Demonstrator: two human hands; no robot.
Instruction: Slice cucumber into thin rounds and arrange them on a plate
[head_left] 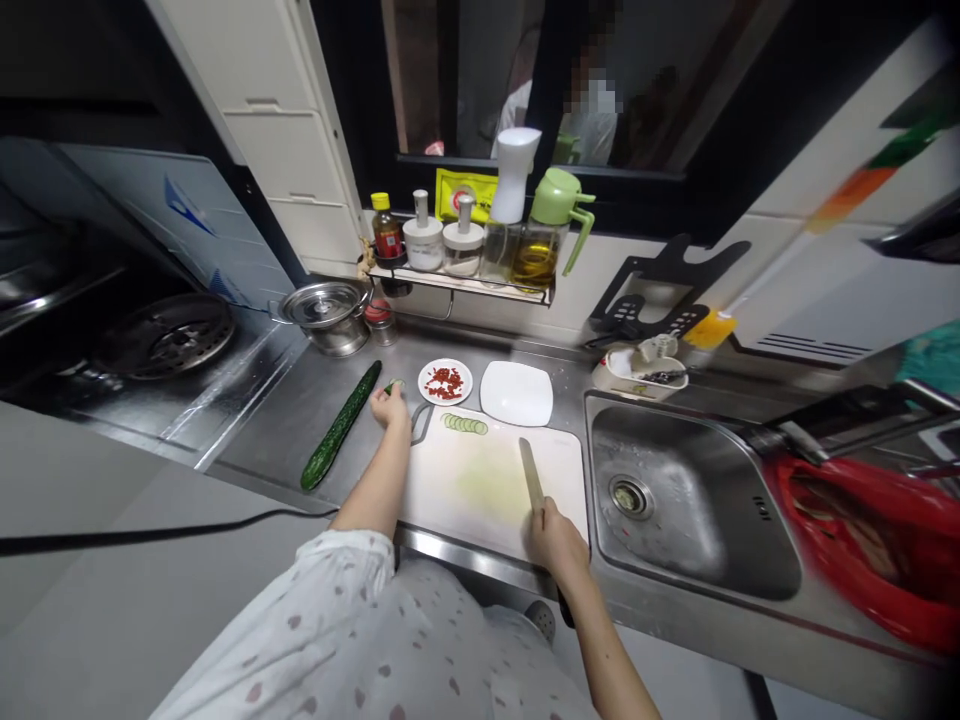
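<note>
My left hand (388,405) is closed around a short cucumber piece (394,387), between the whole cucumber (341,427) and the white cutting board (487,500). A row of overlapping cucumber slices (465,425) lies along the board's upper left edge. In my right hand (556,535) is a knife (530,470), its blade over the right part of the board. Behind the board stand a small plate (424,384) with chopped red bits (445,382) and a bare white square plate (517,394).
At the right is a steel sink (675,500) beside a red bag (862,540). A lidded pot (327,318) and the stove (169,335) are at the left. Bottles and jars stand on a wall rack (465,280). A utensil holder (640,385) sits behind the sink.
</note>
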